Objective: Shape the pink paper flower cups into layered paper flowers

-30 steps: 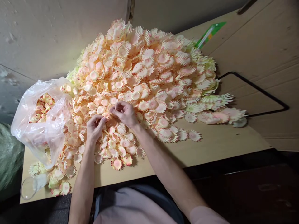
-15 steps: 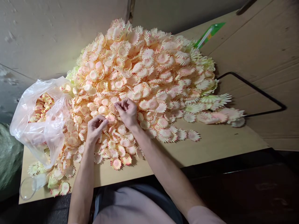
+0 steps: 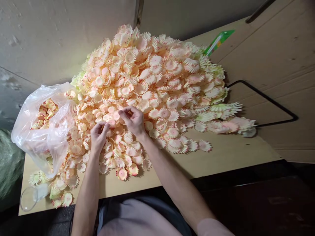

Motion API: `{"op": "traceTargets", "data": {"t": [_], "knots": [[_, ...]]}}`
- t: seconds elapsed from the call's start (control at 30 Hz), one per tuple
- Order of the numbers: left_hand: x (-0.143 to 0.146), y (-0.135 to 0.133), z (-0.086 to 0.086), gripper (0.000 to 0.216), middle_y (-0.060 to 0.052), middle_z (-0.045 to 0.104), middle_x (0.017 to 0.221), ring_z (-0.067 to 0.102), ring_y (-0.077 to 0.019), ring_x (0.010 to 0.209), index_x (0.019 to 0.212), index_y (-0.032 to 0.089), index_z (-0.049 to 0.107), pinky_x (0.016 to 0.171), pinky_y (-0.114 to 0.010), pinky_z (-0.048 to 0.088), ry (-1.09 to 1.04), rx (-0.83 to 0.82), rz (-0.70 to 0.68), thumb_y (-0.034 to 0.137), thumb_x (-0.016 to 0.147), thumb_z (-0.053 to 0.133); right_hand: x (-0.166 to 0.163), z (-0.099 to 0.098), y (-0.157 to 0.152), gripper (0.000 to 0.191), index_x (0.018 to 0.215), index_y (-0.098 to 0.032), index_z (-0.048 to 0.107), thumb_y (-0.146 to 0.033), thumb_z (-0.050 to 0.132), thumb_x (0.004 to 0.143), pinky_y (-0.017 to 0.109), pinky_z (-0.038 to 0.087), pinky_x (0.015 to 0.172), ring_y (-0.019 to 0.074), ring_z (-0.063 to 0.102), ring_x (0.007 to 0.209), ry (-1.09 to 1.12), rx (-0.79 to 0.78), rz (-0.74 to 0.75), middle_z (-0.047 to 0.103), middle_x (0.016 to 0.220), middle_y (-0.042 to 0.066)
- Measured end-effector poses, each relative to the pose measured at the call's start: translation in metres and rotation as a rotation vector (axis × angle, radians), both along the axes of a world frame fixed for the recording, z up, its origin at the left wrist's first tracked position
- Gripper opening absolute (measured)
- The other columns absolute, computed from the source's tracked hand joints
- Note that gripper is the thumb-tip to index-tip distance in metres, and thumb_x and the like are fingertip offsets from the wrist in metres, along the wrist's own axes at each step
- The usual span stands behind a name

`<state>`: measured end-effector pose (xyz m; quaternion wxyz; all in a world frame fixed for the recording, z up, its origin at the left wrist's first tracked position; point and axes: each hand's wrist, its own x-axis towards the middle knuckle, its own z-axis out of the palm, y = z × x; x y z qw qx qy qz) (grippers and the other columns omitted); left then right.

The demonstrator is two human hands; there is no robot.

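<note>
A large heap of pale pink and cream artificial flower heads (image 3: 152,78), with jagged petals and red-dotted edges, covers much of the table. Over its near middle, my right hand (image 3: 134,122) is closed, thumb and fingertips pinched at the edge of a pink flower head (image 3: 115,115). To its left and slightly nearer me, my left hand (image 3: 98,133) is also pinched, thumb against forefinger; whatever lies between those fingertips is too small to make out. A gap separates the two hands, with flower heads beneath both.
A translucent plastic bag (image 3: 26,113) holding more flower heads stands at the left. A clear cup (image 3: 29,199) lies by the table's (image 3: 221,157) front left corner. A green packet (image 3: 220,42) sticks up behind the heap; a black bent bar (image 3: 273,99) juts out right.
My left hand has shifted slightly left, and a pink flower head now shows at my right fingertips. The view has tilted slightly.
</note>
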<state>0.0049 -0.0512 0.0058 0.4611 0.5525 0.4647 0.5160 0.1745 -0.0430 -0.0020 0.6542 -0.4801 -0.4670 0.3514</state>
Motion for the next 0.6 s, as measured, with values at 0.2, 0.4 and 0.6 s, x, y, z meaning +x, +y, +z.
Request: {"op": "traceTargets", "data": {"t": [0.2,0.4,0.6], "knots": [[-0.0009,-0.0004,-0.0011,0.032,-0.001,0.063,0.075,0.057,-0.0106,0.065,0.081,0.017,0.068,0.059,-0.020,0.047,0.025,-0.022,-0.052,0.048,0.081,0.070,0.0000,0.0066,-0.0050,0.034,0.080,-0.021,0.071,-0.048,0.085,0.064,0.030,0.048,0.065,0.0155,0.058,0.070,-0.169,0.065,0.274,0.068,0.081,0.003],[-0.0010,-0.0018,-0.0006,0.028,-0.003,0.068,0.078,0.059,-0.0110,0.065,0.086,0.016,0.072,0.060,-0.021,0.046,0.087,0.043,-0.062,0.043,0.085,0.067,-0.0029,0.0030,-0.0045,0.026,0.081,-0.020,0.075,-0.043,0.081,0.072,0.031,0.052,0.067,0.0161,0.064,0.069,-0.054,-0.019,0.310,0.073,0.078,0.004],[0.0024,-0.0025,0.0014,0.024,-0.003,0.067,0.083,0.062,-0.0113,0.074,0.089,0.017,0.068,0.068,-0.022,0.049,0.014,0.020,-0.073,0.035,0.077,0.078,0.0004,-0.0009,-0.0001,0.024,0.082,-0.019,0.072,-0.041,0.079,0.072,0.031,0.056,0.072,0.0163,0.067,0.073,0.087,-0.051,0.282,0.073,0.082,0.003]]}}
